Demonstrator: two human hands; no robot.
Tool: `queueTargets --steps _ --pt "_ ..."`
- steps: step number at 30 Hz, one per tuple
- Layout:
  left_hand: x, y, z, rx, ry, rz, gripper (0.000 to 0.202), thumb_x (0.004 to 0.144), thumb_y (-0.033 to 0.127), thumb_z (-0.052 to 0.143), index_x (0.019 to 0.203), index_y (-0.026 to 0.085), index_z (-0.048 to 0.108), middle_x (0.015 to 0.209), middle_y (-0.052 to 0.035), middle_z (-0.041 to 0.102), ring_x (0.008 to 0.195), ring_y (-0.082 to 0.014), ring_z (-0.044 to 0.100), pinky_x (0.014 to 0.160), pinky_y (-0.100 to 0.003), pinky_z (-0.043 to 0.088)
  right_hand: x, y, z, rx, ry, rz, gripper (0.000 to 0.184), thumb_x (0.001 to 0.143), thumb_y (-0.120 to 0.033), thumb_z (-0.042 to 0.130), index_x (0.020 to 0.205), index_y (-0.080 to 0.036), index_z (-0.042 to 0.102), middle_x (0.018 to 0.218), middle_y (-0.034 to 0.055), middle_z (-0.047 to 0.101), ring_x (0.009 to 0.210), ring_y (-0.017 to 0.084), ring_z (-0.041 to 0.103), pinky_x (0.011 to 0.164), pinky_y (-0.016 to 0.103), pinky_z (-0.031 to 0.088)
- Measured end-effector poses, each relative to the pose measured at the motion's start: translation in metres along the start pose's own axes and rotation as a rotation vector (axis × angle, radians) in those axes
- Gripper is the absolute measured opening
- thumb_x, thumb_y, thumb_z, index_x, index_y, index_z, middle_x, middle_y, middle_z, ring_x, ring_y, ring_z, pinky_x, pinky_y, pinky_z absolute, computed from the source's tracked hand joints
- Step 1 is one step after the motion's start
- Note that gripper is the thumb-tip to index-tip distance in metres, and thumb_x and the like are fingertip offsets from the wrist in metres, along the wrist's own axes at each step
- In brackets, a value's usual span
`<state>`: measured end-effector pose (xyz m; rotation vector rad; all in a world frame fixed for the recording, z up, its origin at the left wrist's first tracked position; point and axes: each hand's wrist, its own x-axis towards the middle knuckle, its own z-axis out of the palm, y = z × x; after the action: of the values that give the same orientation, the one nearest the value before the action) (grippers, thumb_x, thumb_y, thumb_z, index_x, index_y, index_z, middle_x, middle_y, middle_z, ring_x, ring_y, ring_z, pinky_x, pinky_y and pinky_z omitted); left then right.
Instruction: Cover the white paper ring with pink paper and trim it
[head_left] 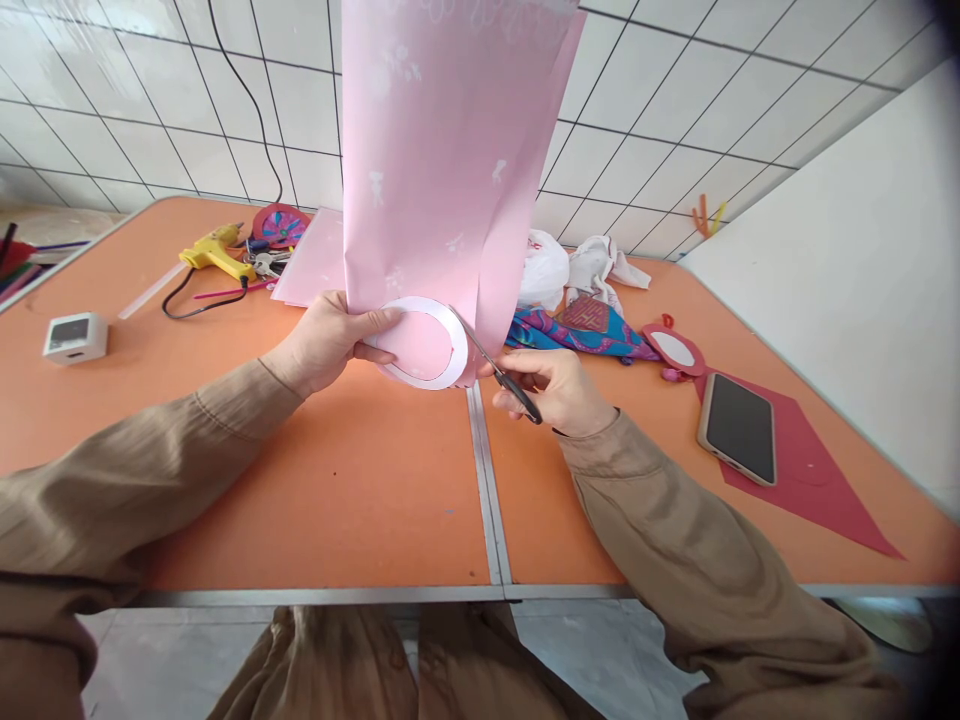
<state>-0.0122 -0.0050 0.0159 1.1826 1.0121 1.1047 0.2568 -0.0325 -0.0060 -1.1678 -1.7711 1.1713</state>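
My left hand (pixel 330 342) pinches a large pink sheet of paper (pixel 435 150) near its lower left edge, with the thumb on a white paper ring (pixel 459 350). The ring lies against the lower end of the sheet, and pink shows through its middle. Scissors (pixel 517 392) with dark handles are held by my right hand (pixel 551 385). Their blades lie along the ring's right side, at the pink paper. The sheet stands up off the table, and a flap of it hangs at the right. Some right-hand fingers are hidden behind the scissors and paper.
On the orange table (pixel 315 500), a yellow glue gun (pixel 217 252), a white box (pixel 76 338) and pink sheets (pixel 319 262) lie left. Patterned cloth (pixel 581 328), a white plastic bag (pixel 545 270), a phone (pixel 739 428) and red paper (pixel 814 470) lie right. A tiled wall (pixel 675 90) stands behind.
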Motion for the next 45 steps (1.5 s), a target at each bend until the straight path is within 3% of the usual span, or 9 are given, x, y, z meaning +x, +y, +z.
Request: queueTargets --steps 13,22,33,45 --pt "0.002 0.002 -0.003 0.011 -0.019 -0.007 0.035 0.065 0.031 0.086 0.093 0.014 0.076 0.098 -0.0105 0.075 0.091 -0.029 0.072 0.057 -0.028 0.066 0.0 -0.004 0.0 -0.022 -0.017 0.013 0.047 0.057 -0.041 0.085 0.089 -0.007 0.076 0.064 0.0038 0.061 0.045 0.012 0.054 0.04 0.029 0.05" --pt "0.002 0.003 -0.003 0.02 -0.014 -0.006 0.034 0.063 0.031 0.087 0.09 0.015 0.077 0.096 -0.0104 0.075 0.09 -0.0298 0.072 0.058 -0.032 0.066 -0.001 -0.007 -0.002 0.067 -0.05 0.118 0.049 0.052 -0.044 0.086 0.085 -0.01 0.073 0.055 0.0005 0.059 0.042 0.011 0.054 0.037 0.025 0.046" --pt "-0.001 0.002 0.003 0.037 -0.045 -0.018 0.035 0.063 0.033 0.086 0.089 0.012 0.077 0.091 -0.011 0.075 0.08 -0.0262 0.072 0.056 -0.03 0.065 0.002 0.002 -0.003 0.176 -0.107 0.075 0.054 0.054 -0.054 0.084 0.086 -0.012 0.071 0.064 0.0014 0.06 0.04 0.01 0.054 0.039 0.025 0.049" --pt "-0.004 0.0 0.006 0.058 -0.064 -0.014 0.04 0.063 0.037 0.087 0.092 0.011 0.076 0.091 -0.0125 0.075 0.083 -0.0294 0.073 0.06 -0.036 0.066 0.0 -0.001 0.001 0.143 -0.117 -0.009 0.06 0.057 -0.065 0.079 0.087 -0.013 0.071 0.071 0.0043 0.061 0.052 0.012 0.054 0.047 0.027 0.053"
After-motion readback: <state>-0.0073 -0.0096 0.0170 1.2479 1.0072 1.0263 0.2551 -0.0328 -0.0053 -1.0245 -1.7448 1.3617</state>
